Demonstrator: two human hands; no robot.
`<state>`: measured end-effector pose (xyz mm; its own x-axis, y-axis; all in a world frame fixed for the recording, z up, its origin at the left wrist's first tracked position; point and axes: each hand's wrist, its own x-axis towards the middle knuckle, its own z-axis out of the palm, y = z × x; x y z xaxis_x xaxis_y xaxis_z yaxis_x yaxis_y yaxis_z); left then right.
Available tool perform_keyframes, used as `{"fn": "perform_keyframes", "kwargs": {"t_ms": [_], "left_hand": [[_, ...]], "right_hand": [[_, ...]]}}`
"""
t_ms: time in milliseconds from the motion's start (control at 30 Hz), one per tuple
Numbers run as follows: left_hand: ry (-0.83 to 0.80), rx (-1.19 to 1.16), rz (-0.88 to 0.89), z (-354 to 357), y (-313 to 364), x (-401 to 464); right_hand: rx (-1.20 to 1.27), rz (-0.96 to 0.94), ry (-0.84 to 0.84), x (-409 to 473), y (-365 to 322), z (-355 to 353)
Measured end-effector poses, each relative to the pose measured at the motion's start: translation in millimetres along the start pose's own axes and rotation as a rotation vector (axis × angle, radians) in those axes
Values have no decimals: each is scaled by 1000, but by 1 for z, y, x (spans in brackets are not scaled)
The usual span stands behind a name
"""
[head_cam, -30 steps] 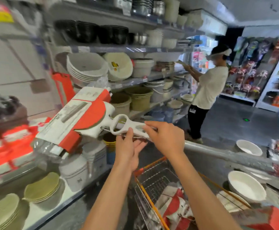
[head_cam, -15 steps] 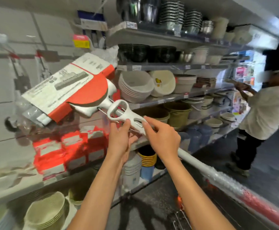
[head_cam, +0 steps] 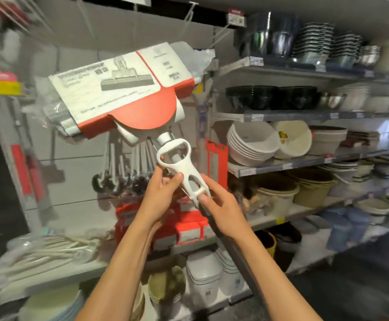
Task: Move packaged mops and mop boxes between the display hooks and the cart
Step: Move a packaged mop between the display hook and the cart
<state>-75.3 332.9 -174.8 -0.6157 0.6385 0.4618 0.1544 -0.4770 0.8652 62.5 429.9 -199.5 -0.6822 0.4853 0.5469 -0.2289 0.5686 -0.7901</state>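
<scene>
Now we have the packaged mop point(head_cam: 128, 89) up at the display wall, head first.

Over the last second we swung away from the cart, which has dropped out of view, and lifted the mop from cart height to head height, so its red-and-white card sleeve sits just below the wire display hooks point(head_cam: 188, 15). Our left hand point(head_cam: 161, 198) curls its fingers round the white wringer handle point(head_cam: 179, 167) from the left, and our right hand point(head_cam: 221, 212) pinches the handle's lower end with thumb on top while the dark pole point(head_cam: 237, 249) runs back under the forearm. Both grips are firm on the mop. We judge the next step is hanging it: finding the pack's hang hole, which we cannot see from here, and guiding it onto a hook.
</scene>
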Motion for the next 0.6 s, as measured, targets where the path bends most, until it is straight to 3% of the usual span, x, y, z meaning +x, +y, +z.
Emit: {"fn": "perform_keyframes", "kwargs": {"t_ms": [100,300,500,600], "left_hand": [[-31,57,6,-30,9,0],[-34,252,60,-66,25,-1],[200,311,145,-73,28,-1],[226,295,153,-81,29,-1]], "right_hand": [[-6,-23,-110,9,0,31],[145,-60,6,17,6,82],[313,-69,30,42,0,120],[381,-97,29,55,-7,133]]}}
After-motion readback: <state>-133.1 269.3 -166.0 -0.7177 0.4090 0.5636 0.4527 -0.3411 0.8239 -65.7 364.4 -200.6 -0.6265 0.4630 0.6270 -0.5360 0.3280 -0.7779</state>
